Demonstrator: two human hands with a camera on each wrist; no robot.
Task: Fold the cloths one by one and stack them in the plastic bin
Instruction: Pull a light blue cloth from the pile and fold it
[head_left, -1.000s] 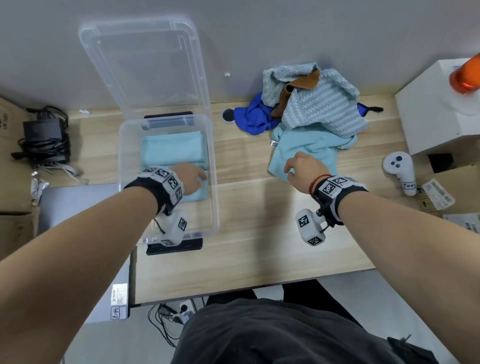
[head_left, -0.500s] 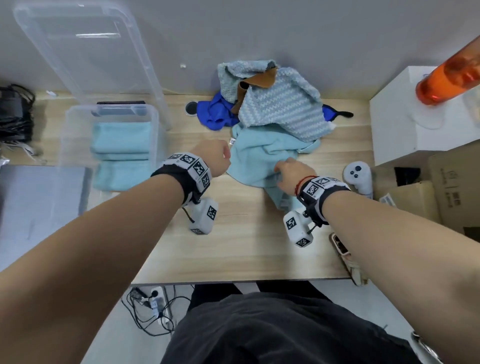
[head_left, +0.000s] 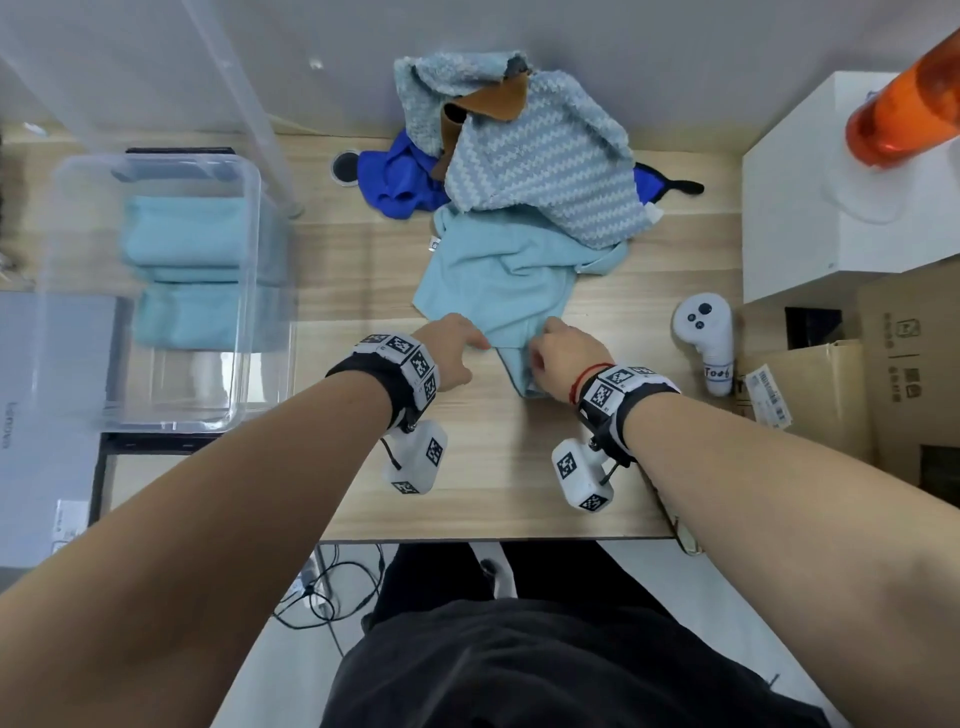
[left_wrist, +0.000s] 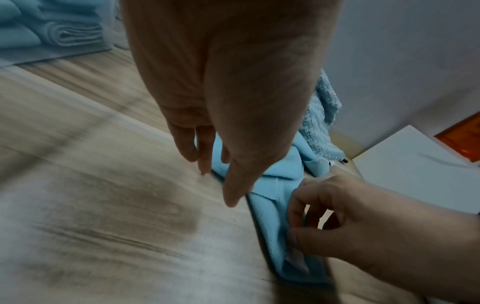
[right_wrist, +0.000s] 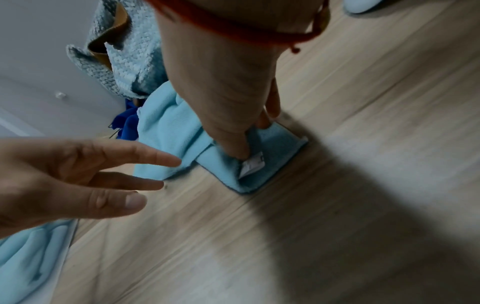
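Note:
A light blue cloth (head_left: 493, 280) lies crumpled on the wooden table, partly under the cloth pile. My right hand (head_left: 558, 353) pinches its near corner, thumb by the white label, as the right wrist view (right_wrist: 233, 135) shows. My left hand (head_left: 462, 343) is beside it with straight fingers, fingertips at the cloth's left edge (left_wrist: 275, 216); it holds nothing. The clear plastic bin (head_left: 252, 234) stands at the left with folded light blue cloths (head_left: 192, 270) inside.
Behind the cloth is a pile: a grey-blue zigzag towel (head_left: 545, 166), a dark blue cloth (head_left: 400, 179) and a brown one (head_left: 488, 104). The bin's lid (head_left: 234, 78) leans on the wall. A white controller (head_left: 706, 338), white box (head_left: 831, 197), orange bottle (head_left: 904, 114) and cardboard boxes (head_left: 883, 374) stand right.
My left hand came out of the bin and moved right to the light blue cloth. My right hand pulled that cloth's corner nearer to the table's front edge.

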